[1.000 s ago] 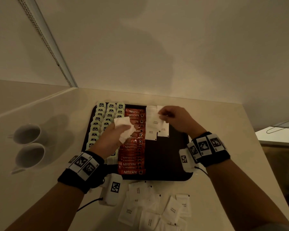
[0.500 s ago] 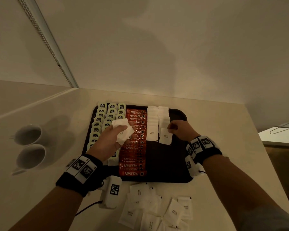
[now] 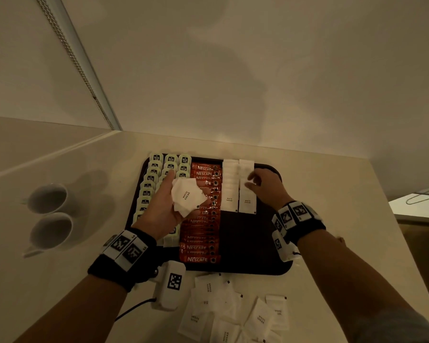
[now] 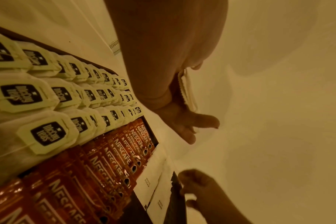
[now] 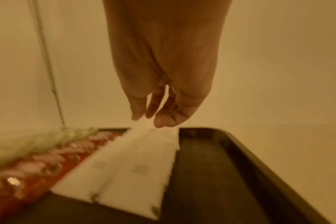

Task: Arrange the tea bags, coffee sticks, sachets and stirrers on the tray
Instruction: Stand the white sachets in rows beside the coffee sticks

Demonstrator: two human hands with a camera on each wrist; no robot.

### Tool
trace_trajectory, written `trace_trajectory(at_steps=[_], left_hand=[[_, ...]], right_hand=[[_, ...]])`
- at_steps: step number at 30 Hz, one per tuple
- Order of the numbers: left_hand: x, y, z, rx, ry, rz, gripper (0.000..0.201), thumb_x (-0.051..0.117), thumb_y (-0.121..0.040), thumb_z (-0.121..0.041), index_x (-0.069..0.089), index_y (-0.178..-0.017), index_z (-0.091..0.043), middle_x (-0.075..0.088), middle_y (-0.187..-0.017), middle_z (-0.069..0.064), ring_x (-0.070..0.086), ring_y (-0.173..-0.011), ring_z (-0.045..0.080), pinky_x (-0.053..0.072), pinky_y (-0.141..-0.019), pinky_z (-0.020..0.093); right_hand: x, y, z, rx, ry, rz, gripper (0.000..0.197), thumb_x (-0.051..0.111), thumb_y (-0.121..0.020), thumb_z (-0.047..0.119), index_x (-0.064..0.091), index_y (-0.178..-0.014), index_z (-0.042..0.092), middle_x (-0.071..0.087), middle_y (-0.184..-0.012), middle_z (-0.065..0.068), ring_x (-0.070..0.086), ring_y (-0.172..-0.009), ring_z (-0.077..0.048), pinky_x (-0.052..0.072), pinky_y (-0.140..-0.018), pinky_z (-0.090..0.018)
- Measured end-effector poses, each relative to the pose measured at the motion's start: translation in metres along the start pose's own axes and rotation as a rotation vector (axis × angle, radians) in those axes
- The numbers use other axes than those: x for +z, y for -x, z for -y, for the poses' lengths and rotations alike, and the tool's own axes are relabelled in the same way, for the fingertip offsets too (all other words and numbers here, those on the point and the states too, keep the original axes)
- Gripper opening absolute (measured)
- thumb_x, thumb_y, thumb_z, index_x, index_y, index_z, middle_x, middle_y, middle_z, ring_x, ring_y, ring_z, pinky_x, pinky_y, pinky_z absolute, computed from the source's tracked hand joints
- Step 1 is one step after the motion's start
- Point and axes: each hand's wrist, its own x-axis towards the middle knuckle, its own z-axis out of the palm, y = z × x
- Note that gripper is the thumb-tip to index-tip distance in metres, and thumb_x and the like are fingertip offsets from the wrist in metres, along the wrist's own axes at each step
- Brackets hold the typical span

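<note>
Left hand (image 3: 164, 209), centre-left of the head view, grips a bunch of sugar sachets (image 3: 187, 197) above the coffee sticks (image 3: 203, 219). Right hand (image 3: 265, 185), fingers loose and holding nothing, touches the right-hand sachet row (image 3: 246, 186) on the dark tray (image 3: 253, 243). Tea bags (image 3: 156, 169) line the tray's left side.

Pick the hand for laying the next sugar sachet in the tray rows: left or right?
Right. The right hand is open, fingers at the sachet rows, beside the tray's bare part. The left hand holds the spare sachets over the coffee sticks, so it likely feeds.
</note>
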Motion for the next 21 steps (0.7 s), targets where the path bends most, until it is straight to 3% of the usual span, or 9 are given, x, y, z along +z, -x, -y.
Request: trace_trajectory(at_steps=[2,4,6,8,9,13,17,21], left_hand=[[0.002,0.0,0.001,0.012,-0.041,-0.012,0.064,0.024,-0.093,-0.06,0.063,-0.101,-0.01,0.073,-0.083,0.011,0.071,-0.067,0.02,0.052,-0.041,0.025],[0.006,-0.003,0.003,0.03,-0.119,-0.036,0.065,0.021,-0.093,-0.062,0.064,-0.098,-0.012,0.073,-0.079,0.009,0.069,-0.063,0.018,0.05,-0.04,0.024],[0.01,-0.004,0.003,0.035,-0.151,-0.036,0.065,0.021,-0.094,-0.063,0.065,-0.098,-0.015,0.072,-0.082,0.009,0.068,-0.067,0.018,0.052,-0.051,0.028],[0.015,-0.003,0.002,0.007,-0.102,0.023,0.067,0.02,-0.094,-0.063,0.065,-0.107,-0.015,0.072,-0.097,0.01,0.07,-0.081,0.02,0.056,-0.069,0.032],[0.016,-0.002,0.001,-0.003,-0.086,0.035,0.066,0.019,-0.094,-0.062,0.064,-0.109,-0.016,0.073,-0.097,0.009,0.07,-0.081,0.019,0.057,-0.07,0.032],[0.015,0.002,0.0,0.024,-0.092,0.006,0.051,0.026,-0.098,-0.052,0.063,-0.104,-0.017,0.072,-0.093,0.008,0.071,-0.074,0.02,0.057,-0.049,0.031],[0.012,0.006,0.0,0.05,-0.108,-0.058,0.021,0.042,-0.099,-0.025,0.059,-0.105,-0.013,0.067,-0.098,0.011,0.067,-0.083,0.023,0.056,-0.048,0.029],[0.011,0.007,0.0,0.092,-0.144,-0.09,0.02,0.047,-0.097,-0.029,0.062,-0.1,-0.015,0.07,-0.088,0.006,0.066,-0.079,0.02,0.054,-0.045,0.025]], right_hand=[[-0.008,0.008,0.034,-0.146,-0.196,-0.007,0.01,0.064,-0.088,0.026,0.062,-0.092,0.017,0.062,-0.094,0.002,0.055,-0.078,-0.007,0.045,-0.072,-0.02],[-0.017,0.02,0.073,-0.295,-0.336,0.074,0.013,0.066,-0.085,0.027,0.062,-0.095,0.018,0.063,-0.097,0.003,0.055,-0.08,-0.004,0.043,-0.068,-0.01],[-0.02,0.028,0.102,-0.39,-0.347,0.176,0.029,0.074,-0.079,0.027,0.062,-0.104,0.017,0.061,-0.102,-0.001,0.054,-0.083,-0.007,0.043,-0.067,-0.009],[-0.017,0.029,0.118,-0.442,-0.295,0.249,0.04,0.079,-0.073,0.027,0.062,-0.108,0.017,0.06,-0.102,-0.006,0.054,-0.087,-0.013,0.043,-0.069,-0.013],[-0.015,0.029,0.12,-0.45,-0.264,0.27,0.042,0.08,-0.072,0.026,0.063,-0.108,0.017,0.059,-0.102,-0.007,0.054,-0.089,-0.014,0.043,-0.072,-0.015],[-0.017,0.023,0.119,-0.382,-0.341,0.292,0.03,0.076,-0.077,0.018,0.066,-0.103,0.009,0.064,-0.091,-0.001,0.061,-0.084,-0.016,0.048,-0.072,-0.022],[-0.023,0.02,0.114,-0.332,-0.418,0.291,0.014,0.07,-0.083,0.011,0.067,-0.095,0.007,0.064,-0.078,0.009,0.062,-0.068,-0.004,0.054,-0.069,-0.022],[-0.024,0.017,0.107,-0.307,-0.44,0.272,0.004,0.067,-0.086,0.015,0.069,-0.089,0.014,0.067,-0.077,0.007,0.063,-0.068,-0.005,0.056,-0.073,-0.033]])
